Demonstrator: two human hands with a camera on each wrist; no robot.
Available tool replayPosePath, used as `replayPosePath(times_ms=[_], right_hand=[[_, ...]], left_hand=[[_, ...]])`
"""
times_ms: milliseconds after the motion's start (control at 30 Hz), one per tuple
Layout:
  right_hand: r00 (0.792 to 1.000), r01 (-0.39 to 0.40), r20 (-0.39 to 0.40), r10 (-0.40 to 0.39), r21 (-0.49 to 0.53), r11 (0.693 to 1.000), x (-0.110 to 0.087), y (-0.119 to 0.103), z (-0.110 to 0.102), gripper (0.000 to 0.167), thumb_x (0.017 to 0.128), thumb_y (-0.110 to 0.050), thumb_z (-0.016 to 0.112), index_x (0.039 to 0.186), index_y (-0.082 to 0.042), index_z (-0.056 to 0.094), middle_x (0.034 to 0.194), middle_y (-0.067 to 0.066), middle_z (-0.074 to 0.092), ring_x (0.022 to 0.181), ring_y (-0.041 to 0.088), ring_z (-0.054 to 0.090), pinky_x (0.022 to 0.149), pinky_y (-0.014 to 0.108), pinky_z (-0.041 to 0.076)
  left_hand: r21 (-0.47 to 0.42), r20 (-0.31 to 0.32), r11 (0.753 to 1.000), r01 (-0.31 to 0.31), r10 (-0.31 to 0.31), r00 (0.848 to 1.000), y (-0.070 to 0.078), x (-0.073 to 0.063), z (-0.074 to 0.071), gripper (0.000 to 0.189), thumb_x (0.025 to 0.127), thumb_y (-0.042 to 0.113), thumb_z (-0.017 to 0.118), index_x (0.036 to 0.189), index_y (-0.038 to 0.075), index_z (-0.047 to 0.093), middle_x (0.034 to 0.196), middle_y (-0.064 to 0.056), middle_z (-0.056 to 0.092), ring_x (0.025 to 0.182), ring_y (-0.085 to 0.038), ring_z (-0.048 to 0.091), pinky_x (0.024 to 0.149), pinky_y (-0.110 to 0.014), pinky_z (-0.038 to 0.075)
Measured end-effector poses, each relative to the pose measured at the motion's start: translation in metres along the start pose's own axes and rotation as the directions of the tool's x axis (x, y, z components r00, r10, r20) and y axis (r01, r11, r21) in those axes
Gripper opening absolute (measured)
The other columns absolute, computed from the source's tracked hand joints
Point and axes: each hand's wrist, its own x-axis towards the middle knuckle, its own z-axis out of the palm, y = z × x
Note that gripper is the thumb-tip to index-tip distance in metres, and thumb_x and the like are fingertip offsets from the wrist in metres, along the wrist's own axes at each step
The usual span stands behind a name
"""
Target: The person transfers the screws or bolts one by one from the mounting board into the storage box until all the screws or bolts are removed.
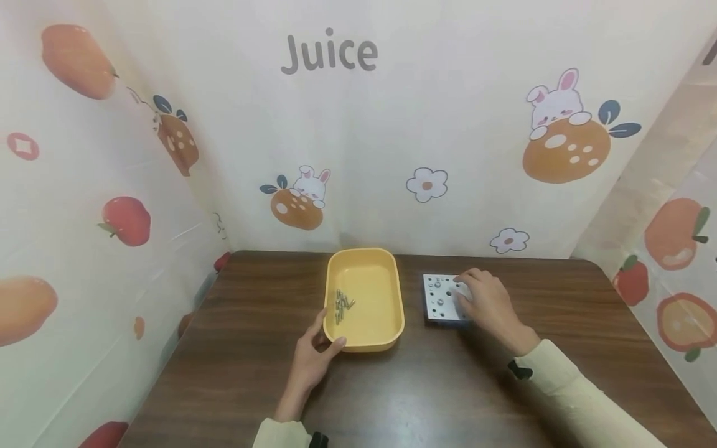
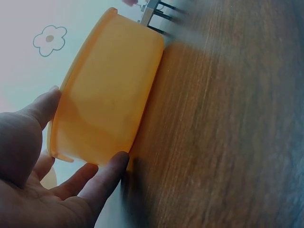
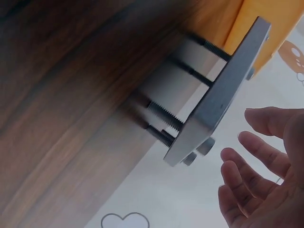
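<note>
On the table, a yellow plastic tray (image 1: 372, 298) holds several small metal screws (image 1: 339, 308) along its left side. My left hand (image 1: 310, 359) holds the tray at its near left corner; in the left wrist view the thumb lies at the rim and fingertips touch the outer wall (image 2: 107, 90). To the right of the tray, a silver metal plate (image 1: 434, 306) with holes stands raised on threaded bolts (image 3: 165, 115). Bolt heads (image 3: 205, 146) stick up from its top. Over the plate's right part hovers my right hand (image 1: 491, 305), fingers loosely bent, nothing in its grasp.
The brown wooden table (image 1: 252, 298) carries both things near its back edge. Behind it and at both sides hangs a pale curtain (image 1: 364, 137) printed with fruit, rabbits and flowers.
</note>
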Motion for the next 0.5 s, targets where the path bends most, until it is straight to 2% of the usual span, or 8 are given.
replayPosePath(times_ms=[167, 500], right_hand=[[1.000, 0.004, -0.015, -0.004, -0.028, 1.000, 0.006, 0.009, 0.003, 0.026, 0.092, -0.010, 0.077, 0.115, 0.002, 0.075, 0.117, 0.022, 0.071, 0.108, 0.041, 0.063, 0.091, 0.058, 0.050], [0.998, -0.015, 0.052, 0.020, -0.096, 0.995, 0.014, 0.022, 0.006, 0.027, 0.094, -0.011, 0.075, 0.117, 0.003, 0.075, 0.116, 0.023, 0.071, 0.106, 0.043, 0.064, 0.090, 0.058, 0.050]], left_hand=[[0.000, -0.004, 1.000, 0.007, -0.007, 1.000, 0.001, 0.001, 0.000, 0.082, 0.091, 0.026, 0.085, 0.162, 0.016, 0.046, 0.161, -0.023, 0.047, 0.127, -0.038, 0.062, 0.114, -0.063, 0.039], [0.009, -0.002, 1.000, -0.010, 0.010, 1.000, -0.002, 0.002, 0.000, 0.081, 0.091, 0.027, 0.086, 0.161, 0.017, 0.047, 0.161, -0.024, 0.047, 0.124, -0.038, 0.063, 0.114, -0.063, 0.040]])
